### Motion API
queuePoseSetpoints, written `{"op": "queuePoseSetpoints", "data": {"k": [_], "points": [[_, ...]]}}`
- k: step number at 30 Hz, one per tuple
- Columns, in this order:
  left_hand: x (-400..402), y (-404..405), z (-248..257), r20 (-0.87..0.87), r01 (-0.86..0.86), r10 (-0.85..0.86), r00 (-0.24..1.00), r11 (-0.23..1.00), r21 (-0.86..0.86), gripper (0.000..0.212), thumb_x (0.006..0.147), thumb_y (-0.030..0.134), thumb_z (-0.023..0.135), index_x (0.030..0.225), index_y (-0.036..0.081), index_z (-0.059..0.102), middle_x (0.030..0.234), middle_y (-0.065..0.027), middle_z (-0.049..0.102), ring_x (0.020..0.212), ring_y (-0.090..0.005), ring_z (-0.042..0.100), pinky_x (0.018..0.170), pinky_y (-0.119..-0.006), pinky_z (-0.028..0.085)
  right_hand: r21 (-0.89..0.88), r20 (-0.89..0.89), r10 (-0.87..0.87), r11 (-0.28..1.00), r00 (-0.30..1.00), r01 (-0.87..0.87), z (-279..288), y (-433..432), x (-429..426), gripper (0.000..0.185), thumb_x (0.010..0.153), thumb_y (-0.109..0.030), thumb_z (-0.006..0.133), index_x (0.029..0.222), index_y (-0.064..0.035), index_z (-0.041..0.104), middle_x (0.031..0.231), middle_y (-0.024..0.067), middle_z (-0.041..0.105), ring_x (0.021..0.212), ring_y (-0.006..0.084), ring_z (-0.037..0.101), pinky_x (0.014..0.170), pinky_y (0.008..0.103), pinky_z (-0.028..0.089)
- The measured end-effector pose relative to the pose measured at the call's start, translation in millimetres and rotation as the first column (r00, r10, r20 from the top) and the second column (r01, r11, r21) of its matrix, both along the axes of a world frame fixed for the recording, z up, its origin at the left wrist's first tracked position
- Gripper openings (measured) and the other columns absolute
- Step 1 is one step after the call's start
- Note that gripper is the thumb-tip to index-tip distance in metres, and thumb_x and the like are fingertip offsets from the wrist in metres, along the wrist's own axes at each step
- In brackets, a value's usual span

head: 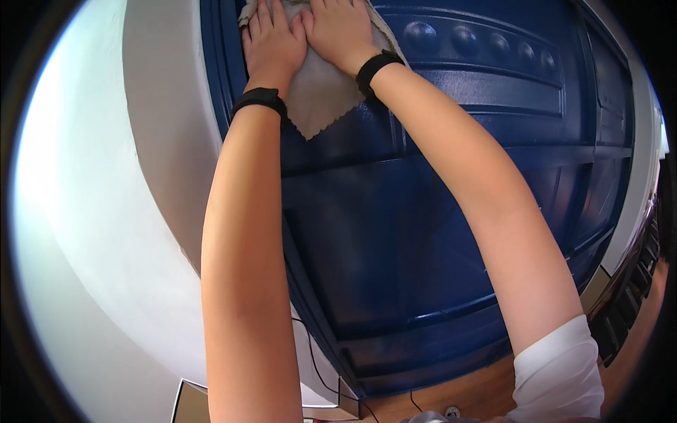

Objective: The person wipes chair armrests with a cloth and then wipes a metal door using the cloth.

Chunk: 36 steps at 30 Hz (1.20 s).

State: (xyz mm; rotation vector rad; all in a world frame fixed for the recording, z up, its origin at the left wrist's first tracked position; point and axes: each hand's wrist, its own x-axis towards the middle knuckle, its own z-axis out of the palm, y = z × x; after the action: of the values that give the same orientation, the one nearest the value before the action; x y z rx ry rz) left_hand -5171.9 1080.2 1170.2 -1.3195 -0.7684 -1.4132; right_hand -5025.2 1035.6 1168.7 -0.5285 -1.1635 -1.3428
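A grey-beige cloth (323, 100) with ragged edges lies spread against a glossy dark blue panelled door (370, 238). Flat on the cloth rests my left hand (274, 50), its fingers spread and pointing up. My right hand (341, 31) lies palm down on the same cloth just beside it, the two thumbs almost touching. The top edge of the picture cuts off the right fingertips and the upper part of the cloth. Each wrist wears a black band. One pointed corner of the cloth hangs below the hands.
Left of the door runs a white wall (106, 222) with a grey reveal (164, 132). Raised round bosses (420, 36) stand out on the door's upper panel. A dark cable (313, 359) trails down to the wooden floor (460, 388). Dark objects (616, 322) line the far right.
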Motion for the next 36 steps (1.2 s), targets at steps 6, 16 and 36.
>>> {"op": "queuePoseSetpoints", "data": {"k": [6,16,36], "points": [[-5.0,-3.5,-26.0,-0.024,0.027,-0.026,0.999,0.999,0.024,0.068,0.108,0.046,0.033,0.162,0.006,0.028,0.167,-0.0231,0.027,0.153,-0.0394,0.028,0.124,-0.053,0.022,-0.032,-0.003,-0.015,0.999,1.0,0.015,-21.1,0.7,-8.1,0.057,0.099,-0.03,0.051,0.147,0.0009,0.051,0.142,0.018,0.06,0.137,0.0321,0.05,0.12,0.0498,0.03],[2.1,-10.8,-50.5,0.029,0.023,-0.027,0.999,0.991,0.133,0.062,0.107,0.039,0.041,0.156,0.0,0.037,0.159,-0.0269,0.037,0.142,-0.0435,0.041,0.117,-0.054,0.035,-0.085,0.002,-0.008,0.996,1.0,0.008,-40.9,-1.3,-15.1,0.06,0.101,-0.03,0.048,0.152,0.0024,0.044,0.144,0.0198,0.058,0.137,0.0337,0.051,0.119,0.0493,0.032],[22.0,-77.9,-34.7,0.047,-0.131,0.126,0.991,0.983,0.129,0.059,0.107,0.035,0.043,0.149,-0.006,0.045,0.16,-0.0263,0.039,0.144,-0.0424,0.041,0.117,-0.051,0.032,0.008,0.08,0.05,0.999,0.996,-0.051,-13.7,-53.7,17.2,0.06,0.092,-0.032,0.061,0.146,-0.0067,0.052,0.13,0.0098,0.063,0.127,0.0247,0.054,0.115,0.043,0.035]]}}
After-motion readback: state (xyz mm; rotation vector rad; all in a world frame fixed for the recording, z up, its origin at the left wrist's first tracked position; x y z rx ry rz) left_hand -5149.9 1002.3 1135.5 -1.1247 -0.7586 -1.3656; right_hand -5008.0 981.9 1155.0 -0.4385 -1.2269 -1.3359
